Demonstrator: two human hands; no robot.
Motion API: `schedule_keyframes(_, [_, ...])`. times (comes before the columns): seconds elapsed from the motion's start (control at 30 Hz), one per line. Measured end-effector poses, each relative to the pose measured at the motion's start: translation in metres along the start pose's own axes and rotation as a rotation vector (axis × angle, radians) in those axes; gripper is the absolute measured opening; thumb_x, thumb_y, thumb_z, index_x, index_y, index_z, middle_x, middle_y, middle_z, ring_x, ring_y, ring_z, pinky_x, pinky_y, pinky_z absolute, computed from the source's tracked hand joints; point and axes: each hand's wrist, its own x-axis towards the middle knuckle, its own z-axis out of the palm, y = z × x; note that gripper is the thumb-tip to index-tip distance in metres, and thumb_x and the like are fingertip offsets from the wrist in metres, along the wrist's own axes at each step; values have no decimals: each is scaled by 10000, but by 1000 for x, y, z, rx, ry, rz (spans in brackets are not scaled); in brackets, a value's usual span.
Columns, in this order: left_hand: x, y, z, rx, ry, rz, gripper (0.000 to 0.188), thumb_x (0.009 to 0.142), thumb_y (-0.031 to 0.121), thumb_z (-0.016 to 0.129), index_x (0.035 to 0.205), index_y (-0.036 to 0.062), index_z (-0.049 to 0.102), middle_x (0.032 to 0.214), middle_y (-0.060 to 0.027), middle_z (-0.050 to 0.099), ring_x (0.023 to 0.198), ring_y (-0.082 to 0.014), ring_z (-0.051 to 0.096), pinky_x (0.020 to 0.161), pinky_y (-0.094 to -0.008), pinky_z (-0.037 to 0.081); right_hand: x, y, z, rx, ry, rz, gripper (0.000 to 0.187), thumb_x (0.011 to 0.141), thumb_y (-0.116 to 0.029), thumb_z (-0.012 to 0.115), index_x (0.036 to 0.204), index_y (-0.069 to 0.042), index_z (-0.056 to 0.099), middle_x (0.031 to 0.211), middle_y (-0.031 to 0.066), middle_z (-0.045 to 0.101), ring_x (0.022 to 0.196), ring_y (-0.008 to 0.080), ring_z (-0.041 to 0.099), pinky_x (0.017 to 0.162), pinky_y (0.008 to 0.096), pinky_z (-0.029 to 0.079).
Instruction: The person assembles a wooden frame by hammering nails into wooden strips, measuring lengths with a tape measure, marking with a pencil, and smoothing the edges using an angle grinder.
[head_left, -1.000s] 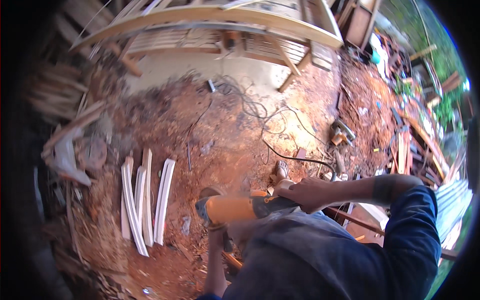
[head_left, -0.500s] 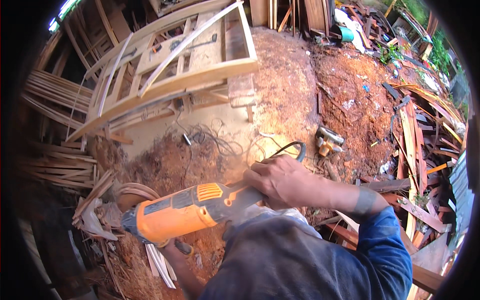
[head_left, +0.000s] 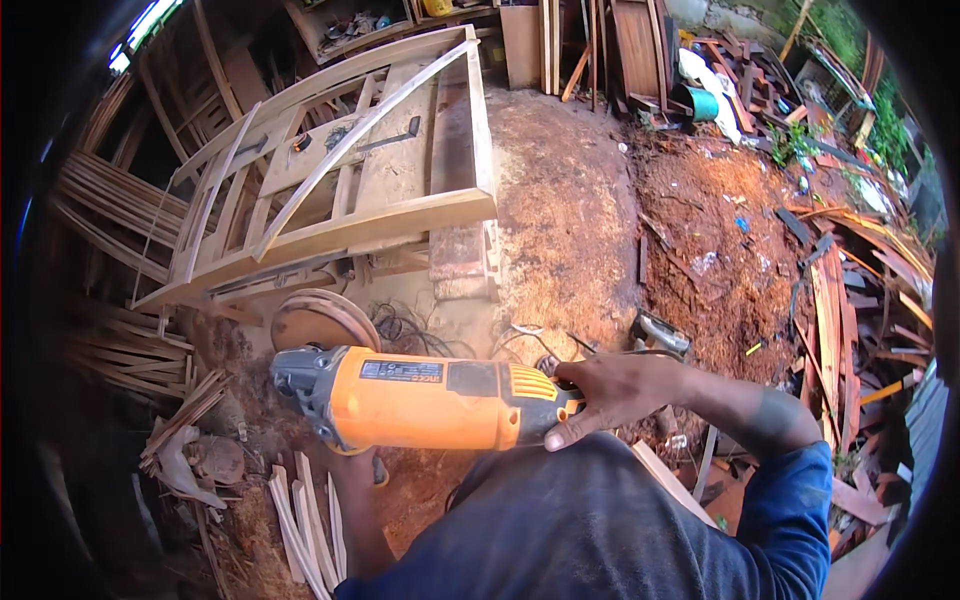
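An orange-and-black angle grinder (head_left: 430,400) lies crosswise in front of me, its grey gear head to the left. A broad, round brownish disc (head_left: 325,322) shows beyond the head, tilted up. My right hand (head_left: 620,390) is closed over the black rear handle, its thumb along the near side. My left hand (head_left: 345,468) comes up beneath the gear head; its fingers are hidden behind the tool, so its hold cannot be seen.
A pale wooden frame (head_left: 340,230) rests on a support at the far left, with hand tools on it. A second power tool (head_left: 660,335) lies on the sawdust-covered ground. Cords (head_left: 410,330) coil beyond the grinder. Wood scraps (head_left: 840,340) pile up at right; strips (head_left: 305,520) lie near left.
The grinder has swung from a slant to nearly level and shifted right, its disc now more in view. My right hand has moved right and slightly down along with it.
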Motion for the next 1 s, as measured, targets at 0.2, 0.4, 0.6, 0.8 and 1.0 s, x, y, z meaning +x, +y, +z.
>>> schedule_keyframes(0.2, [51,-51,84,236,-188,-265,370,752,-30,757,1102,2,644,881,-80,700,639,-119,629,534,-291,463,35,89,-76,27,24,31,1071,754,-874,564,1052,152,635,850,289,671,860,390,700,714,464,548])
schedule_keyframes(0.4, [84,7,166,234,-218,-149,370,752,-20,765,1088,-8,612,805,-72,673,623,-133,628,542,-293,481,42,138,-118,59,49,-42,949,772,-771,647,1048,137,641,710,233,655,725,320,699,660,434,539])
schedule_keyframes(0.6, [96,31,222,161,-74,-454,230,800,35,755,1006,-25,672,887,-98,719,767,-188,677,713,-347,539,50,113,-251,-78,-226,36,915,822,-779,591,1121,86,605,745,244,654,728,371,680,707,470,535])
schedule_keyframes(0.8, [134,37,292,257,-4,-240,220,808,35,766,1001,-22,679,835,-103,704,727,-166,673,632,-319,509,101,187,-331,-69,-265,-112,992,866,-748,562,1480,3,353,1057,316,675,1045,439,672,977,506,517])
schedule_keyframes(1.0, [200,58,407,253,9,-361,149,857,93,709,932,-28,669,758,-73,683,688,-147,654,629,-334,512,160,265,-456,-77,-301,-105,949,861,-718,604,1423,33,463,1104,278,681,1099,373,663,956,466,498])
